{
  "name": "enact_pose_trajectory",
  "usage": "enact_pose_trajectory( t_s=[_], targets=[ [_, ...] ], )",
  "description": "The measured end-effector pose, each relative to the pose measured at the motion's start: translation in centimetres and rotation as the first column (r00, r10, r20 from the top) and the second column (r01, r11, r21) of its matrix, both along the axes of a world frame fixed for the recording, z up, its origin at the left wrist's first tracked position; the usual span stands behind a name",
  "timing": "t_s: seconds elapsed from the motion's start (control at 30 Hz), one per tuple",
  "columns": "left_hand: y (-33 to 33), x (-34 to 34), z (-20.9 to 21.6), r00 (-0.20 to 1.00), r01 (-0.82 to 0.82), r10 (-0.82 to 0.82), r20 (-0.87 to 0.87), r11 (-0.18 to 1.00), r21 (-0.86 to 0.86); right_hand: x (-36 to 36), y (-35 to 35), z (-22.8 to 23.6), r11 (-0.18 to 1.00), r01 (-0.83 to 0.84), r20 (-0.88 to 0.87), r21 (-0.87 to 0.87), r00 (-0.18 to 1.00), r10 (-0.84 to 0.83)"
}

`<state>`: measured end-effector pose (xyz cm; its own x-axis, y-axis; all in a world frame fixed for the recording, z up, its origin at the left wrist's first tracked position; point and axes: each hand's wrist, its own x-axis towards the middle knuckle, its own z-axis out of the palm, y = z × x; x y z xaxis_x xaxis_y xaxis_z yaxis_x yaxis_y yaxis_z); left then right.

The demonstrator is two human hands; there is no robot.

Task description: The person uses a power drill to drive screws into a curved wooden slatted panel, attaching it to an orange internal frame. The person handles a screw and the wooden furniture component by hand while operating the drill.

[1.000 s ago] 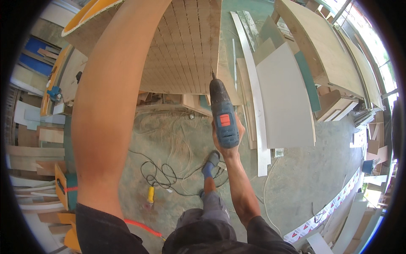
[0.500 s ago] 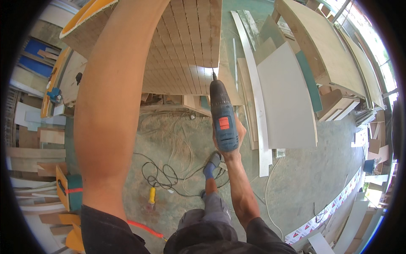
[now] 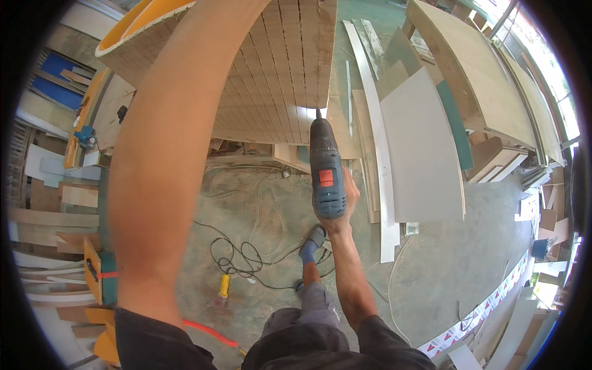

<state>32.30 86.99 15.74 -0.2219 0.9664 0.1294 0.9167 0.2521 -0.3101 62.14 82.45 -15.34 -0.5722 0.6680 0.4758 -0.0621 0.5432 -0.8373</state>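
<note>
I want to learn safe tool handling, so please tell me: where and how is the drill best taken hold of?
Likely by the handle under the rear body of the drill, coming from behind: its bit points ahead, at the grooved panel. The right hand grips low at the rear; the handle itself is hidden.

A dark blue-grey power drill (image 3: 327,185) with a red patch on top points away from the viewer, its slim bit (image 3: 319,114) ending at a brightly lit spot by the right edge of a large, tan wooden panel (image 3: 274,74) scored with long, roughly parallel grooves.
</note>
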Motion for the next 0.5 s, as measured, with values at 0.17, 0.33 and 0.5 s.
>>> enact_pose_trajectory(
  t_s=[0.17, 0.33, 0.5],
  targets=[
    [0.6, -0.1, -1.2, 0.828, -0.258, 0.122, 0.547, 0.949, 0.180, 0.8, 0.7, 0.0, 1.000, -0.026, 0.004, 0.013, 1.000, 0.026],
    [0.0, 0.3, 0.4, 0.969, -0.232, 0.240, 0.064, 0.967, -0.107, 0.7, -0.3, -0.2, 0.999, -0.002, 0.044, -0.052, 0.999, 0.005],
    [-0.6, 1.9, 0.6, 0.983, -0.151, 0.154, 0.098, 0.988, -0.033, 1.9, 0.5, -1.3, 0.996, 0.008, 0.031, -0.089, 1.000, -0.005]
  ],
)
